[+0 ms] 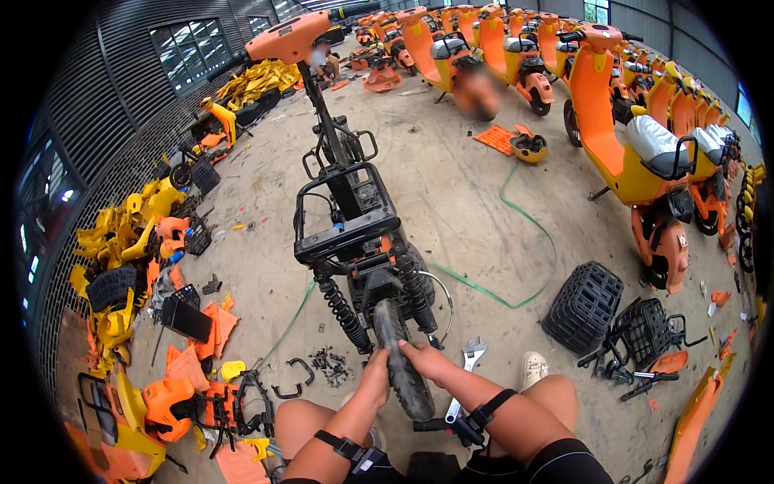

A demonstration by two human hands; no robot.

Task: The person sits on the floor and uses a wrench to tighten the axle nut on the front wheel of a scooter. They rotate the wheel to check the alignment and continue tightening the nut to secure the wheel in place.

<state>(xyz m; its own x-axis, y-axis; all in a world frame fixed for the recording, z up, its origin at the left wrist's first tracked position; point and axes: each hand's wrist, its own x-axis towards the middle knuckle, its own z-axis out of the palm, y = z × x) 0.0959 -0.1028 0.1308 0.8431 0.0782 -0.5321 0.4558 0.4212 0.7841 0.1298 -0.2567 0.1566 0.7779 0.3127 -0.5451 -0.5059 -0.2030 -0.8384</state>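
Note:
In front of me stands a stripped electric scooter frame (348,230), its rear end toward me and its orange handlebar cover (289,39) at the far end. My left hand (376,376) lies along the left side of the black rear wheel (409,389). From the right, my right hand (422,360) presses on the same tyre, so the wheel sits between both hands. Fingertips are partly hidden by the tyre. Coil shock absorbers (342,313) flank the wheel. A silver adjustable wrench (472,355) lies on the floor by my right forearm, beside a dark tool partly covered by that arm.
Black plastic baskets (584,305) lie to the right. Yellow and orange panels (121,234) are heaped at left. Small black parts (329,365) are scattered near my left knee. A green strap (528,216) crosses the floor. Orange scooters (601,121) stand in rows; another person (324,60) sits far off.

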